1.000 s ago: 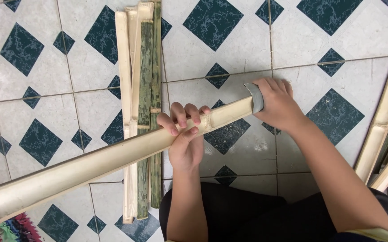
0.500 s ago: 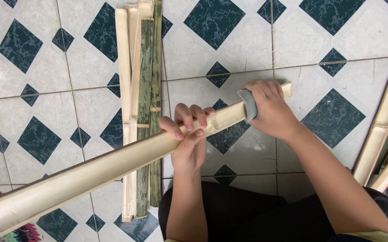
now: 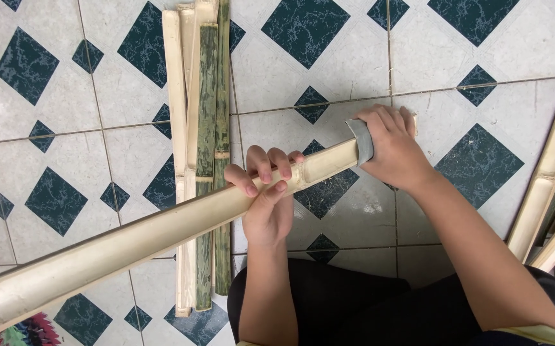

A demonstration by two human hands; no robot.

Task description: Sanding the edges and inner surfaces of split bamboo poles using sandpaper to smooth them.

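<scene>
Pale bamboo, a long split half-culm (image 3: 162, 240), is lying slantwise above the tiled floor (image 3: 66, 147), running from the near left corner up to the right. The left hand (image 3: 266, 192) is gripping it at mid-length, fingers curled over the top edge. The right hand (image 3: 393, 147) is closed around a grey-bladed knife (image 3: 361, 141) that is biting into the far right end, so the splitting seems to be only just starting; nearly the whole length is remaining uncut. Farther off, finished strips (image 3: 200, 147) are lying bundled toward the far edge; more poles (image 3: 553, 173) are waiting along the right edge.
</scene>
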